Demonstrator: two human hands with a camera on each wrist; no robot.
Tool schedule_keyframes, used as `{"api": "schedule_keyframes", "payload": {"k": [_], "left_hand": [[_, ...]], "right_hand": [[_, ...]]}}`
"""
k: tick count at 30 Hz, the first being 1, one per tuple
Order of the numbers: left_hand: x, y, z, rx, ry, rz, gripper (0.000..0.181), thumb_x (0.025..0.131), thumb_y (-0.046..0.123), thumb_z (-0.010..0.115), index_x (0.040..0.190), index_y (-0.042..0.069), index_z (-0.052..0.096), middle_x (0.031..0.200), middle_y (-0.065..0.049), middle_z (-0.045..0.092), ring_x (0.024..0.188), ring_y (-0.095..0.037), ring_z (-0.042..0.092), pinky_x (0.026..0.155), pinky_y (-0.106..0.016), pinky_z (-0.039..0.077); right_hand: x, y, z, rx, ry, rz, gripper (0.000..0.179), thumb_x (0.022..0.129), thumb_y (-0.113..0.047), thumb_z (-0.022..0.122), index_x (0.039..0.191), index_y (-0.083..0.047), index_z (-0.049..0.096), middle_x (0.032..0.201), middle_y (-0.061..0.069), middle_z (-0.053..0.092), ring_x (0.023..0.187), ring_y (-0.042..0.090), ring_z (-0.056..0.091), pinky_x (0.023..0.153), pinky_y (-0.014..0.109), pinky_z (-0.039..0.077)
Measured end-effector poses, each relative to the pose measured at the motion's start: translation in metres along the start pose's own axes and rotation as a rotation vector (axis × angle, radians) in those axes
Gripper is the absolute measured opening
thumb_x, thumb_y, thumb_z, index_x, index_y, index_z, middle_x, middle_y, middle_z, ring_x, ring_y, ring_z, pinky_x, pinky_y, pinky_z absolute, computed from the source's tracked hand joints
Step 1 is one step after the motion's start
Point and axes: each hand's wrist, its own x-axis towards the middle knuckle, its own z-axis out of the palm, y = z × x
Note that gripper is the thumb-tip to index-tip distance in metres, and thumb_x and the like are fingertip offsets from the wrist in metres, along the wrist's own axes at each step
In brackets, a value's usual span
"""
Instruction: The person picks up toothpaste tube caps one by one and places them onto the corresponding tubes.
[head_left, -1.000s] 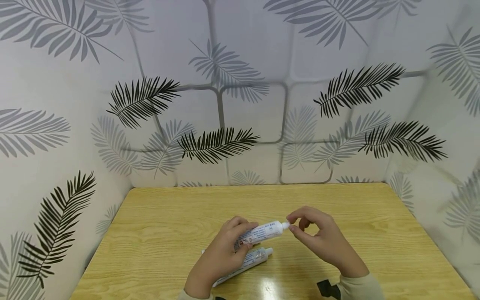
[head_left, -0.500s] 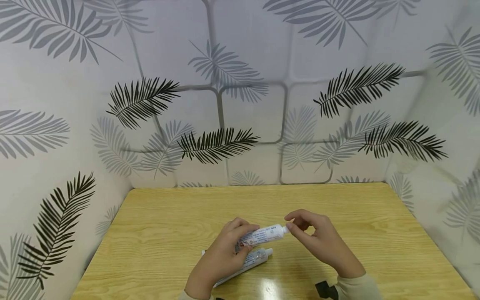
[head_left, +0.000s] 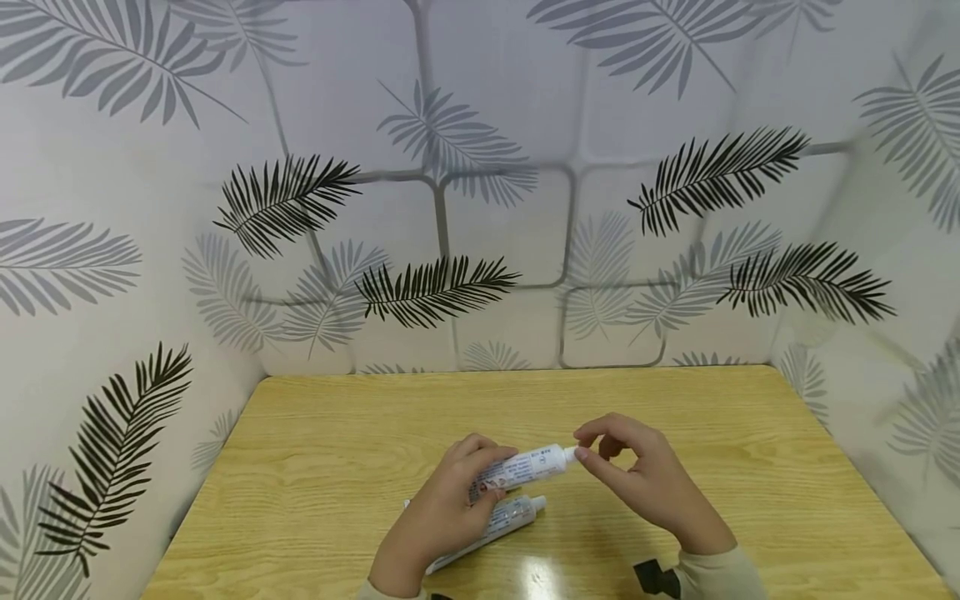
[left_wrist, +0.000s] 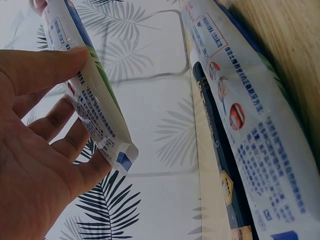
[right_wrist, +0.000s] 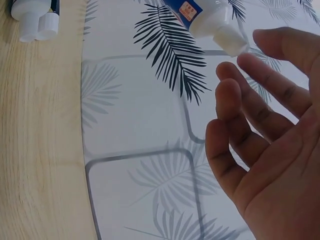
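A white toothpaste tube [head_left: 528, 467] with blue print is held above the table by my left hand [head_left: 450, 500]. In the left wrist view, the thumb [left_wrist: 60, 65] lies across its face and the other fingers are behind it. Its white cap [right_wrist: 230, 41] is on the end toward my right hand [head_left: 641, 475]. The right thumb and index finger are at the tip of that cap. In the right wrist view they stand slightly spread with a small gap at the thumb, the other fingers loosely curved.
On the wooden table [head_left: 337, 450], a second white toothpaste tube [head_left: 502, 523] lies below the held one, partly hidden by the left hand. A slim dark tube or box [left_wrist: 220, 150] lies alongside it. Leaf-patterned sheeting [head_left: 495, 208] stands behind the table.
The right hand dipped slightly with its finger and thumb at the cap, then rose back. The held toothpaste tube tilted down a little and returned. The left hand keeps its hold.
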Motion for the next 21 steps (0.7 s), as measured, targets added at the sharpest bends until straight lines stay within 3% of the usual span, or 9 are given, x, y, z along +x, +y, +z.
{"api": "schedule_keyframes", "payload": {"k": [5,10,21], "left_hand": [[-0.0003,-0.0038,-0.0007,0.001,0.009,0.002,0.046,0.096,0.002,0.074,0.141,0.012,0.068,0.126,0.002,0.064,0.117,-0.017,0.058,0.096,-0.036,0.056],[-0.0009,-0.006,0.0001,-0.011,0.001,-0.005,0.046,0.097,0.003,0.073,0.142,0.014,0.068,0.126,0.005,0.063,0.117,-0.015,0.056,0.097,-0.034,0.056],[-0.0014,-0.0034,0.0007,-0.002,-0.014,-0.007,0.046,0.097,0.001,0.072,0.141,0.014,0.068,0.127,0.004,0.063,0.118,-0.016,0.056,0.097,-0.033,0.057]], "right_hand": [[-0.0006,0.0009,-0.0015,0.022,-0.018,-0.074,0.025,0.097,-0.008,0.078,0.115,-0.026,0.073,0.104,-0.011,0.07,0.078,0.007,0.06,0.077,0.028,0.055],[-0.0005,0.0007,-0.0014,0.042,-0.032,-0.091,0.023,0.098,-0.007,0.076,0.113,-0.024,0.074,0.108,-0.009,0.072,0.078,0.007,0.059,0.075,0.027,0.054],[0.0015,0.0003,0.0,0.039,-0.053,0.012,0.009,0.101,-0.015,0.074,0.104,-0.024,0.077,0.091,-0.013,0.074,0.078,0.005,0.065,0.073,0.029,0.057]]}}
